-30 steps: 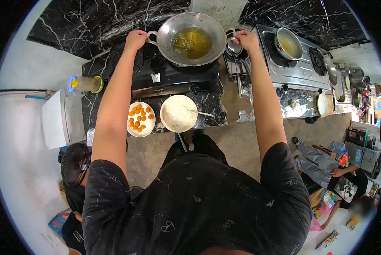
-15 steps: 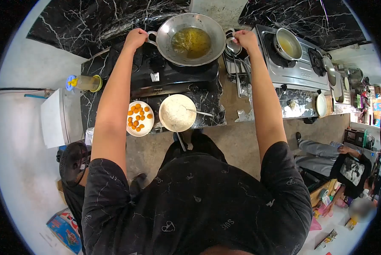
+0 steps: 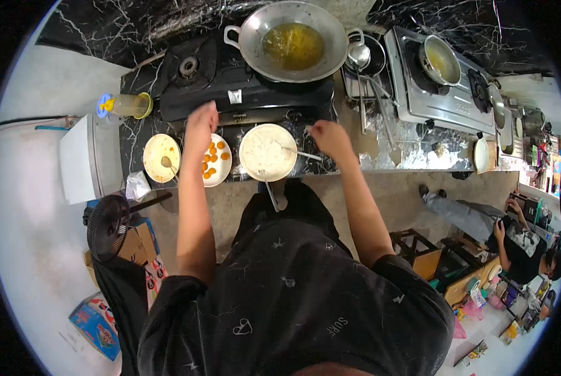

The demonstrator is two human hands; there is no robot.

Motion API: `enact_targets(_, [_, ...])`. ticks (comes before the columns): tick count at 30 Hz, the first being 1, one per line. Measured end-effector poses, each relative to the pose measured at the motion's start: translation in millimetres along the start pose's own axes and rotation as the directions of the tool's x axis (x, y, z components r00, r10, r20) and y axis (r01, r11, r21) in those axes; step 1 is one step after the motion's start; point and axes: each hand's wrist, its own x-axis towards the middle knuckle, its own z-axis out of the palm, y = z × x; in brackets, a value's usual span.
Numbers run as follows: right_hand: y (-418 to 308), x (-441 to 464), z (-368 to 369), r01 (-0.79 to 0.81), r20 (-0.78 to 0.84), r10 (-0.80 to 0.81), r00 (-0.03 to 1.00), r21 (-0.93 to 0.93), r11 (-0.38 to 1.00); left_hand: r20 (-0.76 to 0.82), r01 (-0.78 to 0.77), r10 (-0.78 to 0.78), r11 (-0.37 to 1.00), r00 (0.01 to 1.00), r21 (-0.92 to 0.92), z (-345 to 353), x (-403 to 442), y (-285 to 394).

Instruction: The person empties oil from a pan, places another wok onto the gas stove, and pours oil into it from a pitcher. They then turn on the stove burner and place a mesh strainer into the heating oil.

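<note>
Left hand (image 3: pixel 202 125) and right hand (image 3: pixel 330 138) are drawn nearer from the wok (image 3: pixel 250 45), curled narrow, seemingly empty; the bowl (image 3: pixel 242 153) is set between, presumably for reach.

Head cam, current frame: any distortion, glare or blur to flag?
Head view: circular wide-angle distortion, black surround at the corners; head view: whitish glare on the counter right of the right hand, far right edge bright and hard to read; head view: left hand outline readable, slight motion blur can't be ruled out.
</note>
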Motion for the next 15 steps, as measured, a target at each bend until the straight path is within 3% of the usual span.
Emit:
enact_targets(1, [-10,-4,15,-0.029,0.052,0.030,0.998,-0.015,0.999,0.003,0.048,-0.048,0.998,0.999,-0.029,3,-23,-14])
enact_targets(3, [-16,5,51,-0.055,-0.066,0.047,0.997,-0.140,0.989,0.133,0.100,-0.089,0.992,0.987,-0.083,6,-54,-48])
enact_targets(4, [-20,7,58,-0.063,-0.064,0.054,0.996,-0.142,0.988,0.152,0.111,-0.111,0.994,0.982,0.005,9,-71,-57])
enact_targets(5, [-24,15,63,-0.061,-0.092,0.043,0.995,-0.198,0.978,0.244,0.079,-0.061,0.995,0.968,-0.063,10,-84,-64])
enact_targets(7, [-32,25,71,-0.071,-0.123,0.040,0.992,-0.257,0.964,0.314,0.211,-0.171,0.972,0.934,-0.098,11,-104,-67])
enact_targets(9, [-36,30,73,-0.104,-0.104,0.072,0.992,-0.348,0.932,0.340,0.187,-0.149,0.979,0.929,-0.082,6,-119,-70])
enact_targets(13, [-44,34,75,-0.043,-0.177,-0.034,0.984,-0.411,0.911,0.387,0.148,-0.132,0.989,0.912,-0.011,-15,-140,-84])
enact_targets(14, [-51,38,74,-0.153,-0.138,0.101,0.985,-0.445,0.882,0.413,0.128,-0.115,0.992,0.904,-0.005,-24,-144,-92])
enact_targets(15, [-54,39,75,-0.158,-0.147,0.101,0.984,-0.459,0.874,0.418,0.122,-0.102,0.992,0.903,-0.022,-30,-149,-96])
